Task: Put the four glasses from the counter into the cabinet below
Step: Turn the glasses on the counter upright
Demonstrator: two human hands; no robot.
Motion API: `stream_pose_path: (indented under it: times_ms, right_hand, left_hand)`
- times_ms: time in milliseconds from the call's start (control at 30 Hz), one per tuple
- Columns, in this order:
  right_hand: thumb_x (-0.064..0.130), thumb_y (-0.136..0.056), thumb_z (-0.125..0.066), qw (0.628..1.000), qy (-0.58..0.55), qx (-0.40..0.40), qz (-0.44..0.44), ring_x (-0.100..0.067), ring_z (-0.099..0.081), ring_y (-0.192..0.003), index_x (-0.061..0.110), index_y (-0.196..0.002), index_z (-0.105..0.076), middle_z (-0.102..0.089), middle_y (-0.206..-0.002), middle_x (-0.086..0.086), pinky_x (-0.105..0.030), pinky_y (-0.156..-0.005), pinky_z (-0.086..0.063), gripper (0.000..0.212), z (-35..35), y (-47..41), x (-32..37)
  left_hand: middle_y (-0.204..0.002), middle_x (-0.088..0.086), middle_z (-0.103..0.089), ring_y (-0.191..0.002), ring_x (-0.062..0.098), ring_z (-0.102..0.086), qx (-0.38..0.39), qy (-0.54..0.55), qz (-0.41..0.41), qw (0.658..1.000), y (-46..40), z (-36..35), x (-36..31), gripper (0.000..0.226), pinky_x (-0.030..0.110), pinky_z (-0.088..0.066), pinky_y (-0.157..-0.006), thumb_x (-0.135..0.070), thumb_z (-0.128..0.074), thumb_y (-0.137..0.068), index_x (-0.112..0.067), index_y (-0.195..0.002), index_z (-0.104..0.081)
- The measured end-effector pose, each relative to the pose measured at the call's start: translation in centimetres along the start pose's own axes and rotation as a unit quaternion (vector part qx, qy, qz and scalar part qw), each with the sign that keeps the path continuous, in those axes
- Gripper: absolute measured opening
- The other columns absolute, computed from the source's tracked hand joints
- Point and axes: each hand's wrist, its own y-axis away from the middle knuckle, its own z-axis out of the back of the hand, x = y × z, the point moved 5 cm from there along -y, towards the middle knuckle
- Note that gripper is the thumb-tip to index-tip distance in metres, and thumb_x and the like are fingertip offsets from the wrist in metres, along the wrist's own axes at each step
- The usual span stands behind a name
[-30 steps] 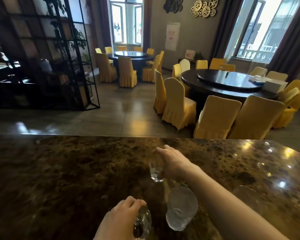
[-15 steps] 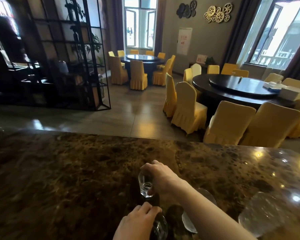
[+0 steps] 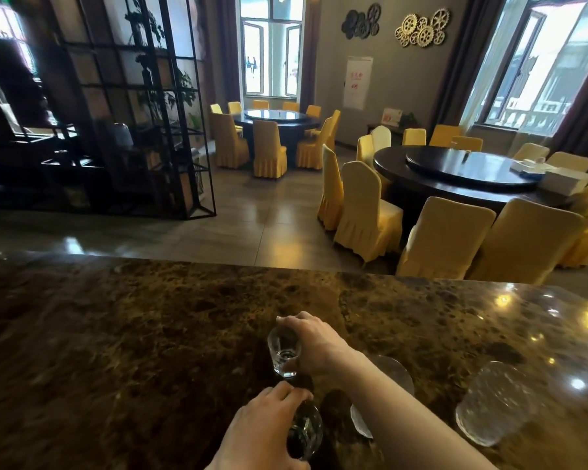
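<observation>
My right hand point(image 3: 314, 344) grips a small clear glass point(image 3: 283, 352) from above, its fingers curled round the rim, over the brown marble counter point(image 3: 116, 334). My left hand point(image 3: 262, 432) holds a second clear glass point(image 3: 304, 432) by its top at the counter's near edge. A textured tumbler point(image 3: 392, 378) stands behind my right forearm and is partly hidden by it. Another textured tumbler point(image 3: 496, 401) stands further right on the counter. The cabinet below is out of view.
Beyond the counter lies a tiled floor with a black metal shelf point(image 3: 133, 113) at the left. Two round dark tables point(image 3: 462, 171) ringed by yellow-covered chairs point(image 3: 445, 239) fill the room's right and back.
The view has tilted upward, so hands and glasses sit lower in the frame. My right hand has drawn its small glass nearer to me and closer to my left hand.
</observation>
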Motion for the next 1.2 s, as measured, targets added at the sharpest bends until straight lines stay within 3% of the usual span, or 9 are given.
stream_pose_path:
  times_ms: [300,467,600,733,833,1000,1200]
  right_hand:
    - [0.041,-0.084,-0.075,0.997,0.018,-0.059,0.038,-0.021,-0.054,-0.117,0.036,-0.147,-0.04,-0.049,-0.134,0.004,-0.033,-0.091,-0.051,0.072,4.4,4.7,1.3]
    - [0.046,-0.085,-0.073,0.993,0.023,-0.109,0.028,-0.013,-0.056,-0.113,0.041,-0.141,-0.047,-0.052,-0.13,0.011,-0.033,-0.091,-0.052,0.063,9.9,10.6,-2.0]
    - [0.055,-0.083,-0.071,0.991,0.05,-0.114,-0.058,-0.013,-0.053,-0.12,0.041,-0.142,-0.045,-0.051,-0.132,0.011,-0.033,-0.097,-0.05,0.066,13.5,16.1,-9.1]
    - [0.067,-0.073,-0.073,0.982,0.07,-0.066,-0.165,-0.018,-0.043,-0.129,0.042,-0.148,-0.036,-0.045,-0.137,0.006,-0.036,-0.104,-0.044,0.087,14.0,20.6,-15.9]
    - [0.06,-0.069,-0.08,0.98,0.049,-0.027,-0.189,-0.017,-0.04,-0.129,0.044,-0.15,-0.03,-0.041,-0.138,0.007,-0.035,-0.105,-0.042,0.096,12.6,22.3,-18.3]
    - [0.038,-0.076,-0.083,0.981,0.05,-0.073,-0.173,-0.015,-0.041,-0.126,0.04,-0.15,-0.035,-0.042,-0.135,0.009,-0.03,-0.1,-0.045,0.088,11.7,22.5,-19.5]
    - [0.048,-0.072,-0.083,0.984,0.084,-0.063,-0.147,-0.015,-0.049,-0.113,0.038,-0.142,-0.046,-0.05,-0.118,0.008,-0.028,-0.09,-0.046,0.08,12.5,21.0,-19.1]
  left_hand:
    - [-0.14,-0.025,-0.038,-0.13,0.002,-0.037,-0.018,-0.006,0.0,1.0,1.0,0.4,-0.7,0.089,0.032,-0.037,-0.11,-0.058,-0.077,-0.067,-0.044,-0.143,-0.034]
    - [-0.146,-0.022,-0.034,-0.132,0.005,-0.037,-0.026,-0.054,0.001,0.998,1.5,0.7,-1.5,0.102,0.033,-0.035,-0.111,-0.068,-0.073,-0.067,-0.046,-0.15,-0.018]
    - [-0.145,-0.028,-0.033,-0.135,0.001,-0.032,-0.126,-0.052,-0.038,0.99,1.3,2.1,-4.8,0.1,0.03,-0.026,-0.115,-0.084,-0.056,-0.066,-0.049,-0.15,-0.016]
    - [-0.144,-0.03,-0.03,-0.135,-0.001,-0.029,-0.152,-0.023,-0.093,0.984,-1.3,2.4,-9.3,0.094,0.03,-0.025,-0.115,-0.079,-0.061,-0.069,-0.049,-0.148,-0.019]
    - [-0.151,-0.022,-0.026,-0.14,0.006,-0.026,-0.13,-0.038,-0.096,0.986,-4.0,1.2,-11.7,0.101,0.036,-0.027,-0.116,-0.074,-0.067,-0.069,-0.047,-0.151,-0.015]
    - [-0.145,-0.016,-0.036,-0.134,0.011,-0.034,-0.108,-0.078,-0.061,0.989,-6.9,-0.8,-12.6,0.096,0.034,-0.038,-0.109,-0.057,-0.075,-0.075,-0.039,-0.152,-0.021]
    - [-0.134,-0.013,-0.044,-0.126,0.011,-0.041,-0.123,-0.091,-0.046,0.987,-6.5,-0.8,-13.2,0.087,0.033,-0.045,-0.101,-0.051,-0.08,-0.072,-0.034,-0.145,-0.037]
